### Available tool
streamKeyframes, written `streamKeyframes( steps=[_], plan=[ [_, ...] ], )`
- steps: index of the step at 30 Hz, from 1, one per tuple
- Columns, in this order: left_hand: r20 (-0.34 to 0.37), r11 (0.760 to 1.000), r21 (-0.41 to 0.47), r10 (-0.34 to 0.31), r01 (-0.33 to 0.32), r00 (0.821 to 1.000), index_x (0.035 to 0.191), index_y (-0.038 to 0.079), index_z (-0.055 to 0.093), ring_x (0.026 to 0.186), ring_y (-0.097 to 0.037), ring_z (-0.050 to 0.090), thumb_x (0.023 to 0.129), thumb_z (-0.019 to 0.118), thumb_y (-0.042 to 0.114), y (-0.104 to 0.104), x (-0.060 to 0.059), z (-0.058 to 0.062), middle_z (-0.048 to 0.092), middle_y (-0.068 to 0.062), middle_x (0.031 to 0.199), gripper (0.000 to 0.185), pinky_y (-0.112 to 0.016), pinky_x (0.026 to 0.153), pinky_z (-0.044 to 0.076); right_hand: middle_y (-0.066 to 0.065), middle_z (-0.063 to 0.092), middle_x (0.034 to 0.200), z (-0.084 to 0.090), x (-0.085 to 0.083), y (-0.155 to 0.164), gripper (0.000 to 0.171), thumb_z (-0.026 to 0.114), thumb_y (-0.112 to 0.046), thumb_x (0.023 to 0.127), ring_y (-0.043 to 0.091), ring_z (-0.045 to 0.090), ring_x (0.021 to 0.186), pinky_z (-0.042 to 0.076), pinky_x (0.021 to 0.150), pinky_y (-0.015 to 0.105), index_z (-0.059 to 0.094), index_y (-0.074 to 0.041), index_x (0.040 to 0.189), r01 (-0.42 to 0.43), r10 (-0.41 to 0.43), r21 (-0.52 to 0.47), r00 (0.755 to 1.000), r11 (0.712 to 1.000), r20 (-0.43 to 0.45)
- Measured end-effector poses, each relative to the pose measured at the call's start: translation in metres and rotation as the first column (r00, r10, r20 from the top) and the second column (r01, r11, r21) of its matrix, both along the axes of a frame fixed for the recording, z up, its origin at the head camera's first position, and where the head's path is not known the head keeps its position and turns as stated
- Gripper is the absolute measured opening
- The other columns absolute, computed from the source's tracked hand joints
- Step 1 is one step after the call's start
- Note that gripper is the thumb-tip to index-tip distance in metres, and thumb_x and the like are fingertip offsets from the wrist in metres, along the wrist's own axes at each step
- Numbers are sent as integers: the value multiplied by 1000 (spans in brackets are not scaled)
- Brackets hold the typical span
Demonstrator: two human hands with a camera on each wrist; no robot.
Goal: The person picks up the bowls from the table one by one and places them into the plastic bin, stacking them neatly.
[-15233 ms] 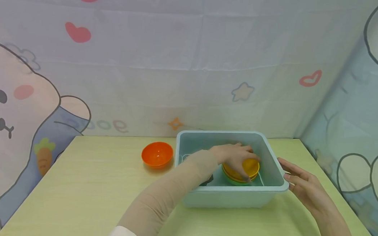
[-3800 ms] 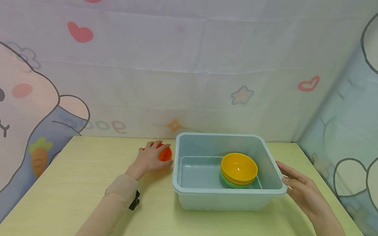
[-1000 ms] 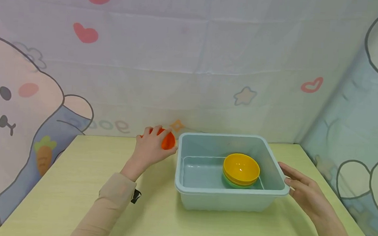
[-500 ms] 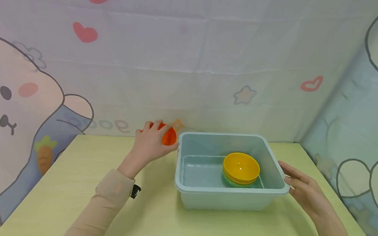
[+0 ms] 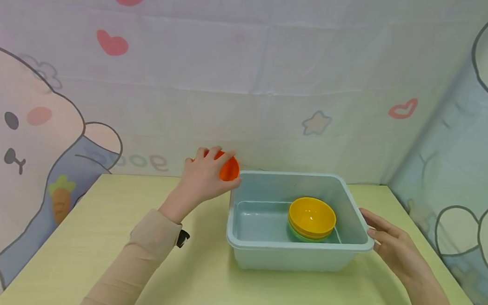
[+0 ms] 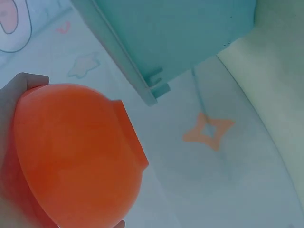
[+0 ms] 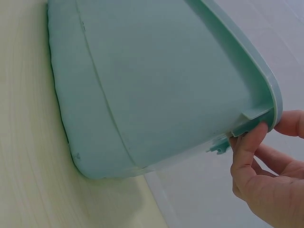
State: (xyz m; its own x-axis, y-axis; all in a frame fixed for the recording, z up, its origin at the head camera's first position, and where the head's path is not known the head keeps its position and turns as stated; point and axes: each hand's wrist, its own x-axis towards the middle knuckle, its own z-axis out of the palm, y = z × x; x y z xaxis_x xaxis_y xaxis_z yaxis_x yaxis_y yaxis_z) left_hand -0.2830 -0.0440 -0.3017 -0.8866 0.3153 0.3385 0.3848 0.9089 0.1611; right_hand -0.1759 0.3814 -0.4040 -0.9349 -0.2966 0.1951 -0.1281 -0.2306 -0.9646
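Observation:
My left hand (image 5: 202, 177) grips an orange bowl (image 5: 230, 169) by its rim, in the air beside the back left corner of a pale blue-green plastic bin (image 5: 301, 246). In the left wrist view, the orange bowl (image 6: 78, 152) shows its smooth outside and foot ring, tipped sideways. My right hand (image 5: 401, 253) is at the bin's right side; the right wrist view has its fingers (image 7: 250, 149) pinching the bin's rim near a corner. Inside the bin, toward the right, yellow bowls (image 5: 312, 216) sit nested on a green bowl (image 5: 299, 237), mostly hidden beneath them.
The bin stands on a pale wooden table (image 5: 96, 237). A printed cloth backdrop (image 5: 181, 74) rises along the table's back edge, with another panel (image 5: 468, 185) at the right side.
Earlier, my left hand was at the yellow bowls in the bin, then took hold of the orange bowl on the table. It has since lifted that bowl and moved slightly right. My right hand stays put.

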Motion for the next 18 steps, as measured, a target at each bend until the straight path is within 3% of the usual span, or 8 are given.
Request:
streamKeyframes(
  steps=[18],
  plan=[
    [13, 994, -70, -85, 85, 996, 140, 34, 46, 128, -31, 41, 85, 51, 61, 35, 1, 25, 46, -1, 142, 61, -55, 91, 41, -11, 56, 137, 0, 1, -1, 50, 32, 5, 100, 3, 56, 117, 49, 94, 21, 39, -9, 147, -7, 8, 6, 1000, 1000, -19]
  ],
)
